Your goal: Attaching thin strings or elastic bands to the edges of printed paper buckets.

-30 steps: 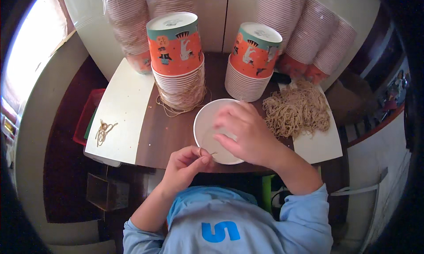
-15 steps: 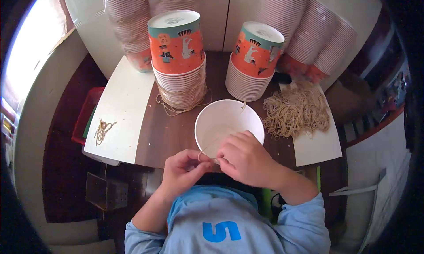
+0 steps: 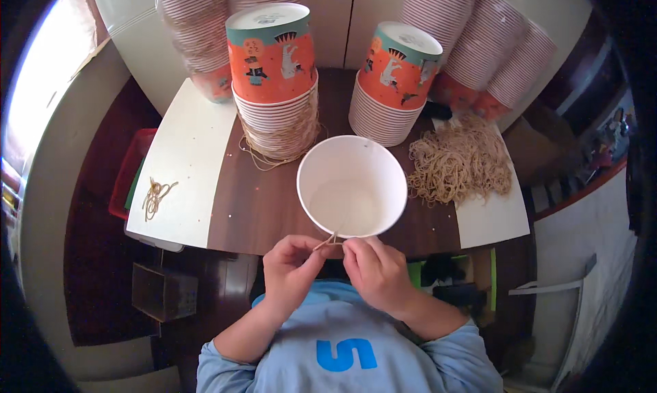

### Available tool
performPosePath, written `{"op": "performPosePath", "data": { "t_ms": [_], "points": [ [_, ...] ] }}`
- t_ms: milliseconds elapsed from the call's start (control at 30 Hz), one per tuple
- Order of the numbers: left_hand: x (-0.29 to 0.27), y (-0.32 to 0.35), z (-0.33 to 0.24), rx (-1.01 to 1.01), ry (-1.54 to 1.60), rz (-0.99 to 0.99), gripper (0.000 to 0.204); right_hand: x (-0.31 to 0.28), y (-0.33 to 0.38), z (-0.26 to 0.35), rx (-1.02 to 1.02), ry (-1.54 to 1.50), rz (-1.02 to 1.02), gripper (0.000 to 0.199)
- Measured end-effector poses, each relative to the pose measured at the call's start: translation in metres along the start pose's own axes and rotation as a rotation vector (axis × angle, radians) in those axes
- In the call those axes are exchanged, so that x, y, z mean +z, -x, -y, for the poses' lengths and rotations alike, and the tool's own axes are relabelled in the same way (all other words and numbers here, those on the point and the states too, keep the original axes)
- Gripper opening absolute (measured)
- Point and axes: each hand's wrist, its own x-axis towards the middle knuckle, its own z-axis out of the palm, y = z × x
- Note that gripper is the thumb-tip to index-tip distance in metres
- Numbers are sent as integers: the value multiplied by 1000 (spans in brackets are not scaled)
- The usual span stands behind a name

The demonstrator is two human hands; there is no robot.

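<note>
Your left hand (image 3: 291,266) and right hand (image 3: 373,270) pinched shut on a thin, stretchy rubber band (image 3: 328,241) at six o'clock of the light, crushable white paper cup (image 3: 352,186), best gripped near its rim.

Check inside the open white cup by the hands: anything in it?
The white cup looks empty: bare white wall and bottom. A thin tan string crosses its near rim, pinched by both hands. Beneath the cup is hidden.

The paper cup (image 3: 352,186) looks smooth and matt white inside, the tabletop (image 3: 263,201) is dark glossy wood, and the rubber bands (image 3: 460,164) look dull.
</note>
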Motion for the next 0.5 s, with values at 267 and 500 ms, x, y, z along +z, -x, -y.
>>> {"op": "performPosePath", "data": {
  "t_ms": [267, 500],
  "points": [
    [-1, -5, 16, -113, 439, 15, 9, 23, -6, -7, 259, -565, -5, 13],
    [-7, -1, 15, -93, 431, -62, 10, 31, -8, -6, 695, -1264, 227, 18]
  ]
}}
